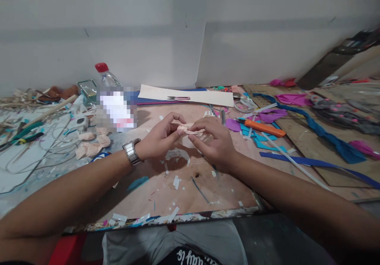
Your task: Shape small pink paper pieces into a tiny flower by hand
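Note:
Above the middle of the work table, my left hand [160, 136], with a metal watch [132, 151] on the wrist, pinches one end of a small pale pink strip [188, 129]. My right hand [218, 143] has its fingertips closed on the other end. The strip looks thin and folded, like crepe paper or cloth, but its exact kind is unclear. Fingers cover part of it. Below the hands, a clear curled piece of plastic or tape [179, 154] lies on the pinkish table surface [190, 193].
Pink-handled thread snips [178, 98] rest on a cream card strip [208, 96] at the back. An orange utility knife [263, 127] lies right, near a blue ribbon [314, 165]. Green-handled pliers [25, 133] and a red-capped bottle [108, 77] are left.

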The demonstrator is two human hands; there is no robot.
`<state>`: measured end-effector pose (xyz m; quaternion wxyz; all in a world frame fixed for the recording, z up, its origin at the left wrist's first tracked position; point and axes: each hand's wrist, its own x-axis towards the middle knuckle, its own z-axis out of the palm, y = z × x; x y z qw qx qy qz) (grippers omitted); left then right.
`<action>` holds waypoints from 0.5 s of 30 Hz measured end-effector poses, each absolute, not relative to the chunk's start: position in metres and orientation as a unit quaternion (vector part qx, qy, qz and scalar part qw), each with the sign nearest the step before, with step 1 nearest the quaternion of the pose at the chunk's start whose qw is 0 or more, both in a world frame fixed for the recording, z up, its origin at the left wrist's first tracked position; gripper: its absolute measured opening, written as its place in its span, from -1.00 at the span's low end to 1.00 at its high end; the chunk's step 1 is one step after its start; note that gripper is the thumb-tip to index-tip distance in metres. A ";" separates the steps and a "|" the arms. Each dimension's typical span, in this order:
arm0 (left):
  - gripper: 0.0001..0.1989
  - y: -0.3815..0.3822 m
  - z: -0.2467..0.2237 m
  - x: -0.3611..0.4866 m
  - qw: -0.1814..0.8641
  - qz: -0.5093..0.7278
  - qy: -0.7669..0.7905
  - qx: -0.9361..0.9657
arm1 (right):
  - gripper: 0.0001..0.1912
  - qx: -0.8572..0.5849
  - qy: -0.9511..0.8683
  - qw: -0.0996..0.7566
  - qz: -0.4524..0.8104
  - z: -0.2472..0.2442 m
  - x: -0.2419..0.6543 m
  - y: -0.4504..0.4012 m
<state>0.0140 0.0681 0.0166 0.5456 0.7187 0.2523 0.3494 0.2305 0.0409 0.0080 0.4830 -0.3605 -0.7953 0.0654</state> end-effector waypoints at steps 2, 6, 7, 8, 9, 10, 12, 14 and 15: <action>-0.64 0.068 0.016 0.014 0.549 0.347 0.250 0.718 | -0.92 -0.363 -0.795 0.482 0.068 0.009 0.230 0.041; -0.61 0.069 0.014 0.013 0.537 0.345 0.255 0.726 | -0.91 -0.369 -0.793 0.482 0.054 0.008 0.229 0.043; -0.60 0.069 0.014 0.013 0.535 0.343 0.258 0.727 | -0.90 -0.370 -0.792 0.483 0.046 0.008 0.229 0.043; -0.59 0.069 0.014 0.013 0.536 0.342 0.260 0.727 | -0.90 -0.370 -0.793 0.483 0.035 0.007 0.229 0.044; -0.58 0.069 0.015 0.013 0.538 0.340 0.261 0.726 | -0.89 -0.371 -0.794 0.481 0.022 0.007 0.229 0.044; -0.58 0.069 0.015 0.013 0.542 0.338 0.264 0.723 | -0.89 -0.371 -0.796 0.478 0.007 0.006 0.229 0.045; -0.61 0.069 0.016 0.014 0.545 0.333 0.272 0.719 | -0.90 -0.365 -0.806 0.466 -0.023 0.007 0.229 0.044; -0.65 0.069 0.016 0.014 0.538 0.333 0.281 0.721 | -0.92 -0.355 -0.814 0.457 -0.046 0.008 0.230 0.044; -0.67 0.069 0.016 0.014 0.532 0.335 0.283 0.724 | -0.93 -0.352 -0.817 0.453 -0.054 0.008 0.230 0.043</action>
